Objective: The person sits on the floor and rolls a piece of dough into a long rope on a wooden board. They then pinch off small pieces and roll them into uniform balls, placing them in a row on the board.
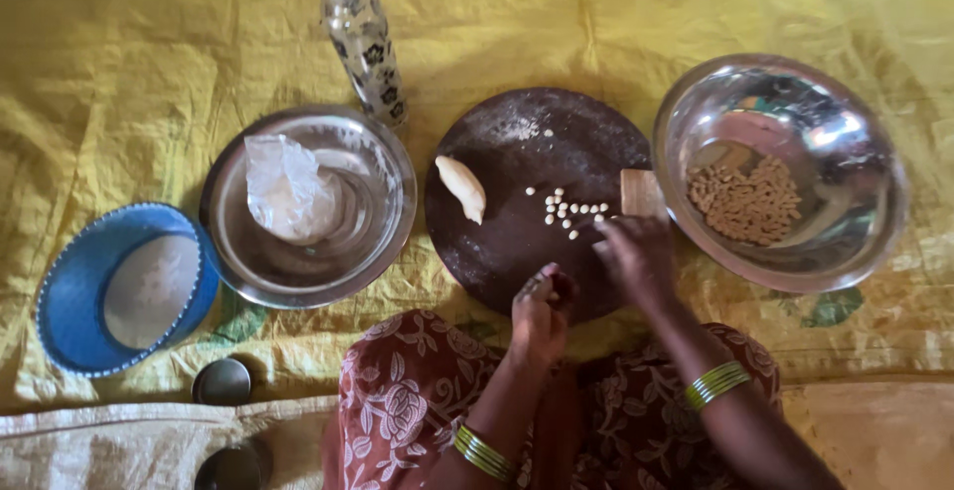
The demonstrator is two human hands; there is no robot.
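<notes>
A round dark wooden board (517, 242) lies in front of me. On it rest a pale lump of dough (463, 188) and several tiny white dough pellets (568, 210). My right hand (636, 259) reaches over the board's right edge, fingertips near the pellets; I cannot tell if it pinches one. My left hand (542, 311) hovers at the board's near edge with fingers curled together; whether a bit of dough is in them is unclear. A small wooden block (641, 192) sits at the board's right rim.
At right, a large steel bowl (855, 222) holds a pile of shaped pieces (747, 202). At left, a steel bowl (373, 242) contains a plastic bag (286, 190), beside a blue sieve (75, 301). A patterned bottle (366, 43) stands behind. Two small steel lids (221, 383) lie near my knee.
</notes>
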